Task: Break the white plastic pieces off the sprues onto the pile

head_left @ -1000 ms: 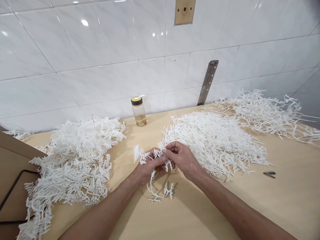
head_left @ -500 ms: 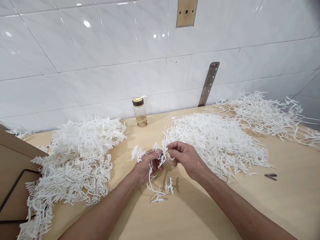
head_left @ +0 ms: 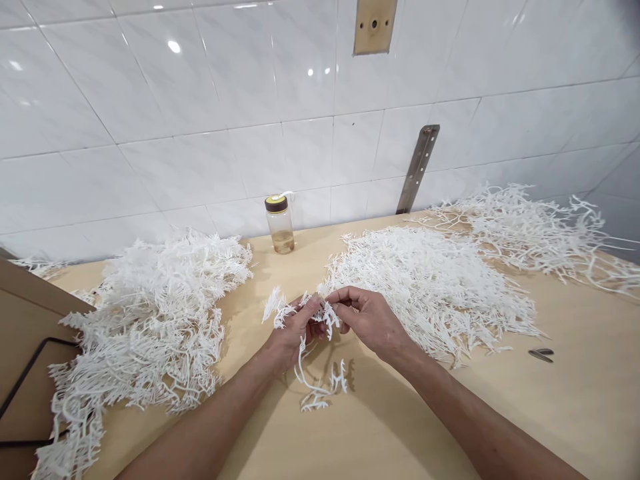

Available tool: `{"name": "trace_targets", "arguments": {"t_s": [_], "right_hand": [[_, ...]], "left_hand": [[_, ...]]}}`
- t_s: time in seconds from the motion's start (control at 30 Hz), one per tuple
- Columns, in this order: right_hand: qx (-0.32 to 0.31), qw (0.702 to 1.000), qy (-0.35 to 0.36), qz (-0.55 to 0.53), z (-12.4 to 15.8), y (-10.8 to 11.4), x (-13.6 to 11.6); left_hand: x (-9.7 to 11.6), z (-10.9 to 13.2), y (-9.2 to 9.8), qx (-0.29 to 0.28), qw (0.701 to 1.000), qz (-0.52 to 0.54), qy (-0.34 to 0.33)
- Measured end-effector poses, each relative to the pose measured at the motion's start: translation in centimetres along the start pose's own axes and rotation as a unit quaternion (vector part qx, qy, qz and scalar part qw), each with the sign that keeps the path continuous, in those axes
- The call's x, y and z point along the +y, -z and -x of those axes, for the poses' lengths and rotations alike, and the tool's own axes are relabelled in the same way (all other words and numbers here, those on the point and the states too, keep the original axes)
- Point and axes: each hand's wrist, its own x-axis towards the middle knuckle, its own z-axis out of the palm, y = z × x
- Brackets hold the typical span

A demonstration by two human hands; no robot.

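My left hand [head_left: 293, 333] is closed around a white branched plastic sprig [head_left: 311, 381], whose thin stem and forked tips hang down below the fingers. More tufts of it stick out at the upper left of that hand. My right hand [head_left: 367, 320] meets the left one, its thumb and forefinger pinched on a white feathery tip of the sprig. Fingers hide the exact spot where the pieces join. Just behind my right hand lies a broad pile of small white sprigs [head_left: 430, 287].
A tangled heap of white sprigs [head_left: 160, 320] covers the left side, beside a brown box [head_left: 30, 320]. Longer bare white stems [head_left: 530, 233] lie at the far right. A clear bottle [head_left: 283, 230] stands near the tiled wall; small snips [head_left: 541, 355] rest at right.
My right hand has shifted slightly left, closer to my left hand. The tufts between the fingers have turned a little, and the hanging stem has barely moved.
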Motion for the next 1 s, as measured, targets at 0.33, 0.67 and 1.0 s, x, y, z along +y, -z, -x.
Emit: {"name": "trace_targets", "arguments": {"t_s": [0.33, 0.67, 1.0], "right_hand": [[0.005, 0.999, 0.017, -0.027, -0.3, 0.1, 0.6], [-0.06, 0.996, -0.029, 0.056, 0.0, 0.3, 0.1], [-0.031, 0.995, -0.02, 0.095, 0.0, 0.0, -0.1]], "left_hand": [[1.0, 0.6, 0.5, -0.04, 0.991, -0.115, -0.053], [1.0, 0.3, 0.6, -0.02, 0.992, -0.114, -0.049], [0.9, 0.3, 0.5, 0.011, 0.989, -0.142, -0.044]]}}
